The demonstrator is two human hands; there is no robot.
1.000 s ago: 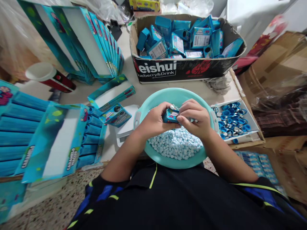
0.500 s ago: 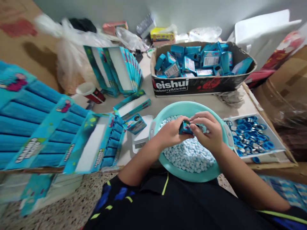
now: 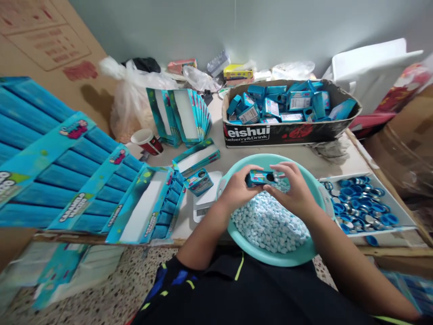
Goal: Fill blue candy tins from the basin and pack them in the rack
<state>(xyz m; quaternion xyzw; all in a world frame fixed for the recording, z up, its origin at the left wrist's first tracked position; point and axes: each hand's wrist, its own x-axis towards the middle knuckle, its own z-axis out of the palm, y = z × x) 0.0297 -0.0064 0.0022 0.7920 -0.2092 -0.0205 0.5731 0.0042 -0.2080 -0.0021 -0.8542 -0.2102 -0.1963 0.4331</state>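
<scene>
Over a turquoise basin (image 3: 270, 259) of pale blue candies (image 3: 270, 223), my left hand (image 3: 238, 187) grips a small blue box (image 3: 259, 178) that has a round dark opening at its right end. My right hand (image 3: 292, 187) is at the opening, thumb and fingers curved and apart, with a few candies by its fingertips; whether it pinches any is too small to tell. Left of the basin, a similar box (image 3: 199, 182) lies on a white scale (image 3: 203, 203). A white tray (image 3: 407, 223) of blue and silver caps (image 3: 361, 203) lies right of the basin.
Behind the basin stands a black carton (image 3: 291, 135) filled with blue boxes. Display cartons (image 3: 138, 207) packed with blue boxes spread across the left. A red paper cup (image 3: 148, 141), folded display cartons (image 3: 186, 115) and plastic bags (image 3: 135, 95) are at the back left.
The view has shifted, so the table sits lower and further right. The held box now shows its label and opening, and my right fingers have spread away from it.
</scene>
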